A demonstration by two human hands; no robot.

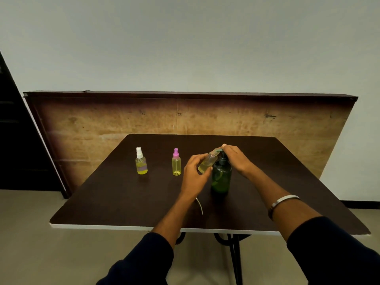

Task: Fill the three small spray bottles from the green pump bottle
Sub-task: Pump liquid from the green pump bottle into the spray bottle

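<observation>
The green pump bottle stands upright on the dark table. My right hand rests on top of its pump head, fingers closed over it. My left hand holds a small uncapped spray bottle tilted, its mouth up against the pump's spout, some yellowish liquid inside. Two capped spray bottles stand to the left: one with a white cap and one with a pink cap, both holding yellow liquid.
A thin white dip tube, from a removed sprayer, lies on the table just under my left wrist. A brown board leans against the wall behind the table. The table's front edge is near my forearms.
</observation>
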